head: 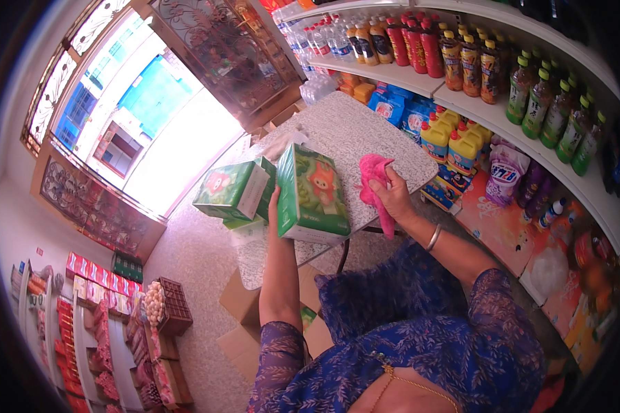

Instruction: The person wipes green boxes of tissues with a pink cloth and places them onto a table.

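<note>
My left hand grips a green plastic-wrapped tissue pack by its left side, and most of its fingers are hidden. The pack is tilted over a speckled table and shows a cartoon figure on its face. In my right hand a bunched pink cloth is held, just right of the pack. Left of my left hand, another green tissue pack with a white side lies on more green packs. Behind them is a crumpled translucent plastic bag.
The speckled table has a corner near my right hand. An open cardboard box stands on the floor beneath its front. Shelves with bottled drinks and detergents line the right. A crate and other shelving are lower left; a doorway opens beyond.
</note>
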The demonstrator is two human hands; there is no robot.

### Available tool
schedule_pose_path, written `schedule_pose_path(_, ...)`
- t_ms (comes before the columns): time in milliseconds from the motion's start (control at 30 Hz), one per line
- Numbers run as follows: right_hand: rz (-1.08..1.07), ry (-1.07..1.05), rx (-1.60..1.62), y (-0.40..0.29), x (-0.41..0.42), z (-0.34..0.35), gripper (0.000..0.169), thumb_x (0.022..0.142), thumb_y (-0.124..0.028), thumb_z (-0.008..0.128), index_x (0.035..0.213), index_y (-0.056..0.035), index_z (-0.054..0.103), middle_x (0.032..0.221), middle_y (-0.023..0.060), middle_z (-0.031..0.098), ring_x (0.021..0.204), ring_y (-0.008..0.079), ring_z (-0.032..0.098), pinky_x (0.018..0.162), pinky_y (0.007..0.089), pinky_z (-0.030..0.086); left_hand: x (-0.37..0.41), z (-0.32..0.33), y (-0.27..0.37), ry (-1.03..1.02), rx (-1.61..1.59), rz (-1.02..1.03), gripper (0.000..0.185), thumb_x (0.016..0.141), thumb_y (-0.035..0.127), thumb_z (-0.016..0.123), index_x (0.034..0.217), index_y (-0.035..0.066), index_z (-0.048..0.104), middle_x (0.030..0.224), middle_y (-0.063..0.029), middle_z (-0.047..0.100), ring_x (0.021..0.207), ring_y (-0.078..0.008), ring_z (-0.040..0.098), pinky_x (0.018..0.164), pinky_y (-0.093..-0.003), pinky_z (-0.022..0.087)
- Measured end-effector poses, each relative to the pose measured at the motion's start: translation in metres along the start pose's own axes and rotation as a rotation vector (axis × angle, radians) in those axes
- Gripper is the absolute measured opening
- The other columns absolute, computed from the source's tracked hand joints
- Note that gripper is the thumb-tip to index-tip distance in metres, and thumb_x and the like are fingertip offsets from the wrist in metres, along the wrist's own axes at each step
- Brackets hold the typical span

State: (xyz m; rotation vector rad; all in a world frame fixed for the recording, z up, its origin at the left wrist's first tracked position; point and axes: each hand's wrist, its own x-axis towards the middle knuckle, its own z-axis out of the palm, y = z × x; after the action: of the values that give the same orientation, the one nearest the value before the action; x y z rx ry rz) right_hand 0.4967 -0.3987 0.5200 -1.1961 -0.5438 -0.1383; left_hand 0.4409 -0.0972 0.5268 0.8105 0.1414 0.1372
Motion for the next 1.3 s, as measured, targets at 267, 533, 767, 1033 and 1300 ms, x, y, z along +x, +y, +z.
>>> schedule_pose_path(267,-0.536,-0.334,-0.677,-0.057,0.032,0.056,0.03,0.074,-0.03,0.068,0.088,-0.0045,0.06,0.086,0.0127,0.054,0.085,0.0302,0.053,0.077,0.0399,0.043,0.009,-0.038,-0.043,0.147,0.001,0.048,0.043,0.09,0.026,0.04,0.124,0.001,0.047,0.123,-0.0169,0.053,0.111,-0.0309,0.053,0.095,-0.0442,0.045)
schedule_pose_path(533,-0.52,-0.884,-1.04,0.0,0.033,0.06,0.049,0.085,-0.042,0.053,0.125,-0.013,0.051,0.137,0.0161,0.038,0.13,0.0365,0.032,0.104,0.055,0.022,0.076,-0.01,-0.069,-0.026,0.192,-0.167,0.043,0.087,0.024,0.05,0.122,-0.002,0.051,0.117,-0.0169,0.058,0.101,-0.0296,0.06,0.089,-0.0391,0.047)
schedule_pose_path(767,-0.619,-0.959,-1.027,0.006,0.04,0.057,0.047,0.083,-0.042,0.054,0.12,-0.0123,0.055,0.128,0.0146,0.047,0.122,0.036,0.042,0.102,0.0529,0.027,0.128,-0.05,-0.055,0.244,1.144,0.22,0.046,0.087,0.021,0.054,0.125,-0.003,0.047,0.12,-0.0165,0.057,0.098,-0.0279,0.06,0.085,-0.0358,0.047)
schedule_pose_path(1033,-0.647,-1.047,-0.905,0.0,0.05,0.067,0.047,0.081,-0.025,0.06,0.125,-0.0105,0.05,0.128,0.0145,0.047,0.121,0.0333,0.044,0.101,0.0494,0.031,0.101,0.029,-0.039,-0.014,0.21,0.207,0.042,0.09,0.008,0.044,0.131,0.001,0.038,0.113,-0.0209,0.056,0.088,-0.0233,0.063,0.08,-0.033,0.053)
schedule_pose_path(1300,-0.622,-1.158,-0.843,0.005,0.081,0.082,0.048,0.078,-0.02,0.06,0.124,-0.0109,0.051,0.13,0.0146,0.046,0.124,0.0315,0.041,0.103,0.0517,0.029,0.119,-0.014,-0.042,0.006,0.216,0.219,0.036,0.093,0.011,0.038,0.127,0.002,0.04,0.109,-0.0189,0.058,0.093,-0.0277,0.063,0.081,-0.0383,0.054)
